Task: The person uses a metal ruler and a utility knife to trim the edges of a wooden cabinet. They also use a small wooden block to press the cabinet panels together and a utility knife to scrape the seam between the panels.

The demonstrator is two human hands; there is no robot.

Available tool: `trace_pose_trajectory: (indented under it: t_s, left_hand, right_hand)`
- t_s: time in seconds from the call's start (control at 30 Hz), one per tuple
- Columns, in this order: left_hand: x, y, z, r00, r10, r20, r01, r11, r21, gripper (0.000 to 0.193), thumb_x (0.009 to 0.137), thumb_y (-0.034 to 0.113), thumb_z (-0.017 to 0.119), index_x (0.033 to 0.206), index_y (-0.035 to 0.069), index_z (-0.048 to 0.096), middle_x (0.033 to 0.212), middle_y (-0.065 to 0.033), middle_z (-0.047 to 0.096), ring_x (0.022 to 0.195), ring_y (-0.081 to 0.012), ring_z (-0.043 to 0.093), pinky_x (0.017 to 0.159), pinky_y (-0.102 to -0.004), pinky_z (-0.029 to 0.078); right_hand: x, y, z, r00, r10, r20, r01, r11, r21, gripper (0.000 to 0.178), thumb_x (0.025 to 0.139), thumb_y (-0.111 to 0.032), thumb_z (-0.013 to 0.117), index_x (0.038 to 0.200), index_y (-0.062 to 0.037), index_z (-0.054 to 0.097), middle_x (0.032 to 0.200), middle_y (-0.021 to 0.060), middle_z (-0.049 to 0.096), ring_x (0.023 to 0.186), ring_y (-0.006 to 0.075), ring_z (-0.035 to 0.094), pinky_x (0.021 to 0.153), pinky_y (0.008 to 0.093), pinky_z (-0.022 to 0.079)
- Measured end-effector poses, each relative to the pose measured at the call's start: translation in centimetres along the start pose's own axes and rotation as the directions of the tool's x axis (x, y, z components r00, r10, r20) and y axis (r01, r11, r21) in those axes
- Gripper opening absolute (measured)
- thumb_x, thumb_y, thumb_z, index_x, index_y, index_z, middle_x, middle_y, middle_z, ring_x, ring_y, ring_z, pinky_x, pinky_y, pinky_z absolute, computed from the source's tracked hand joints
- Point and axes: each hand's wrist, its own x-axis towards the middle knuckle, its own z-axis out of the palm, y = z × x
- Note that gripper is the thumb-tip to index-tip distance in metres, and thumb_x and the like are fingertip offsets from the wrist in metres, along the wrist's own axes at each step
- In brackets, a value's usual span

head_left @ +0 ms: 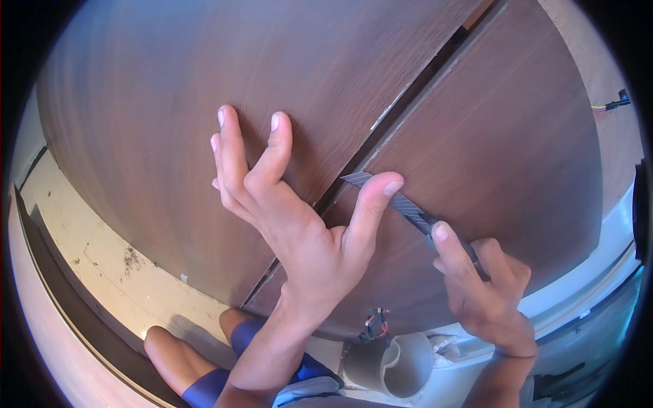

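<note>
My right hand [484, 285] is closed round the dark handle of a utility knife [411, 212] with a long snap-off blade. The blade points up and to the left, and its tip lies at the gap [388, 129] between two brown wood-grain panels. My left hand [299, 214] rests across the gap with its fingers spread on the larger left panel [156, 149]. Its thumb extends over the blade and hides part of it. On the right, the smaller panel [503, 129] lies under the knife. Pale, rough patches show along the edges of the gap.
Below the panels stands a grey roll or tube [401, 367], with a bundle of coloured wires [374, 323] beside it. Another wire with a black connector [615, 102] sticks out at the far right. Dark debris [132, 260] dots the pale tiled floor [75, 238] at left.
</note>
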Motion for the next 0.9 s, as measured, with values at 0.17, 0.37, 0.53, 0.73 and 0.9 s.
trace_pose_trajectory:
  t_s: [0.17, 0.37, 0.53, 0.73, 0.9]
  left_hand:
    - [-0.3, -0.2, -0.1, 1.000, -0.003, 0.018, 0.003, 1.000, -0.008, 0.091, 0.088, 0.037, 0.087, 0.153, -0.004, 0.037, 0.168, -0.0283, 0.020, 0.153, -0.0414, 0.023, 0.123, -0.0517, 0.019]
    - [-0.1, 0.1, 0.3, 1.000, 0.010, -0.015, -0.009, 1.000, 0.012, 0.096, 0.086, 0.046, 0.087, 0.151, -0.006, 0.038, 0.167, -0.0287, 0.020, 0.152, -0.0417, 0.019, 0.122, -0.0533, 0.018]
    - [0.0, 0.0, 0.9, 0.998, 0.016, -0.056, -0.015, 1.000, 0.013, 0.099, 0.084, 0.051, 0.087, 0.149, -0.006, 0.038, 0.166, -0.0309, 0.021, 0.150, -0.0414, 0.021, 0.121, -0.0539, 0.019]
    - [0.2, 0.3, 0.9, 0.998, -0.006, -0.057, 0.007, 1.000, 0.026, 0.098, 0.084, 0.051, 0.087, 0.147, -0.005, 0.037, 0.165, -0.0312, 0.021, 0.149, -0.0406, 0.023, 0.121, -0.0532, 0.019]
    - [0.3, 0.5, 1.2, 0.998, -0.013, -0.060, 0.015, 0.999, 0.029, 0.097, 0.084, 0.051, 0.087, 0.145, -0.005, 0.036, 0.163, -0.0326, 0.022, 0.146, -0.0406, 0.024, 0.119, -0.0545, 0.019]
  right_hand:
    - [0.2, -0.3, 0.1, 1.000, 0.013, 0.002, -0.013, 1.000, 0.018, 0.055, 0.087, -0.003, 0.077, 0.141, -0.0105, 0.069, 0.072, -0.0002, 0.037, 0.052, 0.0098, 0.043, 0.043, 0.0282, 0.038]
    - [-0.4, -0.4, 0.8, 0.997, 0.046, -0.067, -0.042, 0.998, 0.046, 0.059, 0.084, -0.003, 0.081, 0.141, -0.0111, 0.068, 0.074, 0.0003, 0.041, 0.053, 0.0102, 0.046, 0.046, 0.0296, 0.042]
    - [-0.7, -0.6, 0.8, 0.991, 0.079, -0.106, -0.070, 0.994, 0.086, 0.061, 0.083, -0.002, 0.082, 0.142, -0.0107, 0.068, 0.075, 0.0010, 0.044, 0.054, 0.0104, 0.048, 0.047, 0.0302, 0.042]
    - [-0.5, -0.9, 1.0, 0.989, 0.103, -0.106, -0.093, 0.991, 0.094, 0.059, 0.082, 0.000, 0.082, 0.139, -0.0092, 0.070, 0.074, 0.0014, 0.045, 0.053, 0.0108, 0.048, 0.046, 0.0307, 0.041]
    - [-0.6, -0.7, 1.2, 0.984, 0.104, -0.145, -0.090, 0.991, 0.102, 0.059, 0.082, -0.001, 0.082, 0.139, -0.0077, 0.070, 0.074, 0.0015, 0.045, 0.052, 0.0107, 0.047, 0.045, 0.0308, 0.041]
